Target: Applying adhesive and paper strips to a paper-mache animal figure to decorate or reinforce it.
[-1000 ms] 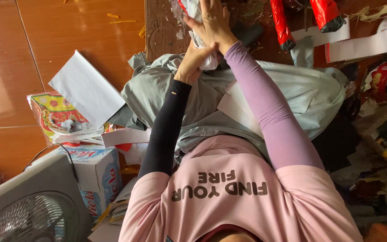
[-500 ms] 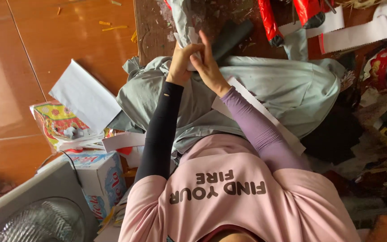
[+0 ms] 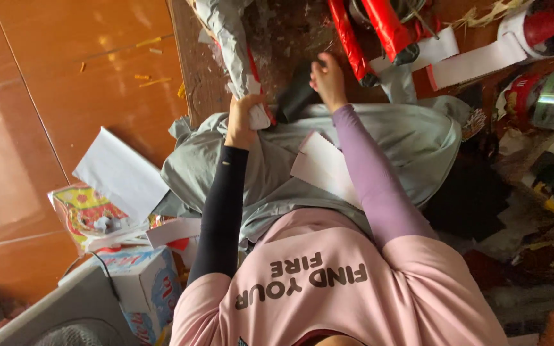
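Lower left of frame: colourful printed cardboard boxes (image 3: 91, 214) and a white paper sheet (image 3: 120, 173) lay on the orange tiled floor (image 3: 46, 83). Centre top, the left hand (image 3: 243, 122) was clenched on a crumpled silver-grey wrapped bundle (image 3: 229, 38) — apparently to steady it on the dark wooden tabletop (image 3: 270, 32). The right hand (image 3: 328, 80) pressed a black flat piece (image 3: 296, 96), fingers curled; grip unclear. Grey fabric (image 3: 411, 138) covered the lap. Upper right — red foil rolls (image 3: 379, 29).
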